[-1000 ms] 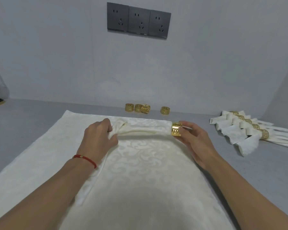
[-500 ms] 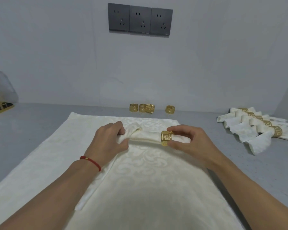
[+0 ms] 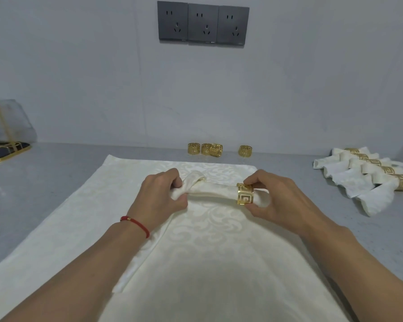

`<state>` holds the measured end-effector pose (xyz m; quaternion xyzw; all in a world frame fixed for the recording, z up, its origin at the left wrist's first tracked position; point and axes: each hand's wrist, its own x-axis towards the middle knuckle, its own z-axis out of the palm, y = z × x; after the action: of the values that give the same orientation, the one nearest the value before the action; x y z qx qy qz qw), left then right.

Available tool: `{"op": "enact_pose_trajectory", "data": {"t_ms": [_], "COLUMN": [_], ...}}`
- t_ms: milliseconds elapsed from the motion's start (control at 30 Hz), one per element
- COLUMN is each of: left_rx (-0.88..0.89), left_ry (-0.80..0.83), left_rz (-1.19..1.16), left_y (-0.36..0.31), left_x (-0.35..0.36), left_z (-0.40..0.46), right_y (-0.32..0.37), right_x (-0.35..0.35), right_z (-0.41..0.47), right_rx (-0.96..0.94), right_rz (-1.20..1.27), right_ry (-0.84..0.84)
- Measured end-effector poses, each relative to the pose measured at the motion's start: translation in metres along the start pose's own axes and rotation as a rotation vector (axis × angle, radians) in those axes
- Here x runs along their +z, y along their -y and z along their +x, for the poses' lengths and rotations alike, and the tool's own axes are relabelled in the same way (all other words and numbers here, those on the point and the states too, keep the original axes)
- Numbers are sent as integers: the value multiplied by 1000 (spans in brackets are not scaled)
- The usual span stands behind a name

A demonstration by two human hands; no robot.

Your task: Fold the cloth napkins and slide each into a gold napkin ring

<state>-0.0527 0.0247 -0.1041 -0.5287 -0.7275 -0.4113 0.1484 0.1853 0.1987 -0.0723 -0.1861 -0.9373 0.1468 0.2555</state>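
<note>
My right hand [image 3: 279, 201] pinches the gold ring [image 3: 244, 194] with its fingers [image 3: 254, 182] curled round it, while my left hand [image 3: 159, 198] grips the rolled napkin [image 3: 209, 194] at frame centre, a short end already through the ring. Both sit over the cream cloth [image 3: 79, 228] on the grey table [image 3: 33, 173]. Four spare rings [image 3: 215, 149] stand above; finished napkins [image 3: 368, 175] lie at the right.

cream damask-swirl napkin [image 3: 209, 194], gold greek-key ring [image 3: 244, 194], red wrist cord [image 3: 135, 223], dark grey sockets [image 3: 203, 24]
</note>
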Motion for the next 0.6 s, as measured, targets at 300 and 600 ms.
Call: {"op": "enact_pose_trajectory", "data": {"t_ms": [300, 600], "left_rx": [55, 241], "left_ry": [66, 30], "left_rz": [12, 30], "left_y": [-13, -30], "left_x": [4, 6], "left_z": [-1, -1], "right_y": [20, 28], "right_x": [12, 26], "right_z": [1, 0], "right_rx": [-82, -39], "right_rz": [-31, 120], "right_ry": [42, -126]}}
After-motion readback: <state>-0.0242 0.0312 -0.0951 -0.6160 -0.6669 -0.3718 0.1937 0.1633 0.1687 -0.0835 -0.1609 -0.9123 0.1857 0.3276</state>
